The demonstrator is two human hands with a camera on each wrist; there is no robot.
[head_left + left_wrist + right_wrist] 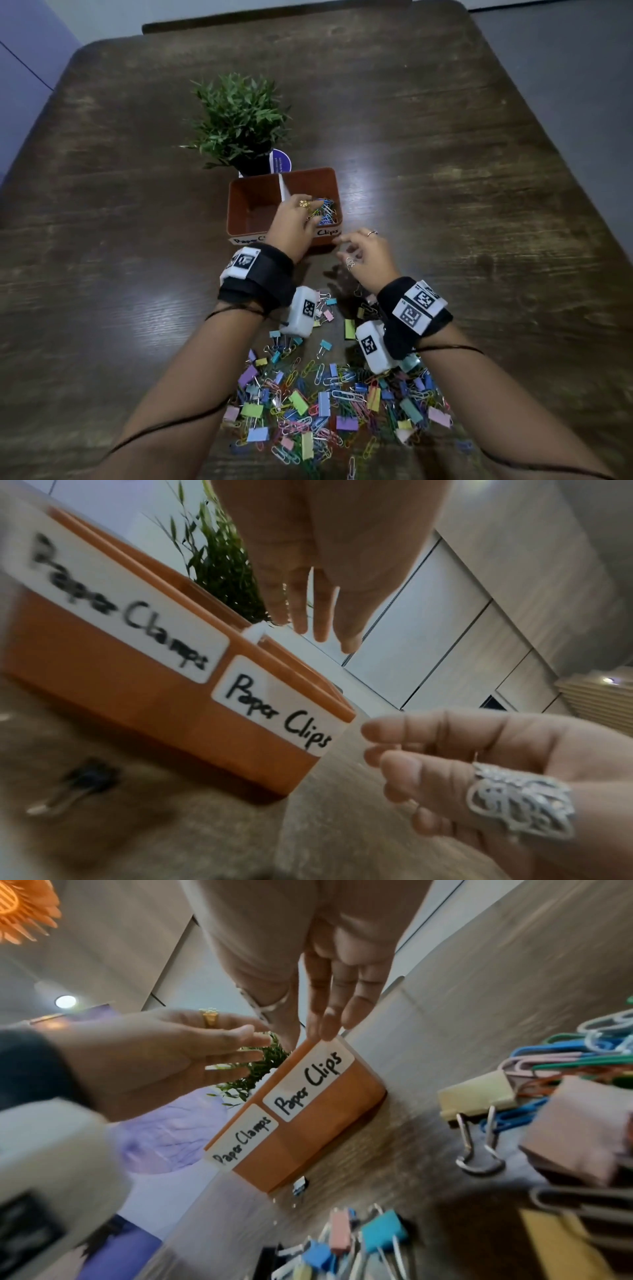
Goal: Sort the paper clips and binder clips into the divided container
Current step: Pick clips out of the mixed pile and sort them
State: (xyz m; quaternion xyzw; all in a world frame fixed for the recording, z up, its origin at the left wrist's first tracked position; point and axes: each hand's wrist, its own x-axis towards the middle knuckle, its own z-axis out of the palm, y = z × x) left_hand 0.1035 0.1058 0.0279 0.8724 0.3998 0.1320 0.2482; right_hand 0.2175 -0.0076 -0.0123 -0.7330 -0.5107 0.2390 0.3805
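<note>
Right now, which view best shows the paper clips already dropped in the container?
The head view: it looks down into the container, showing the paper clips in its right compartment under the left hand. Both wrist views show only the outer wall and its labels, none of the contents.

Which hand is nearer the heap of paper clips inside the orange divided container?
Left. The left hand reaches over the orange divided container, fingers above the paper clips. The right hand hovers outside its front right corner.
</note>
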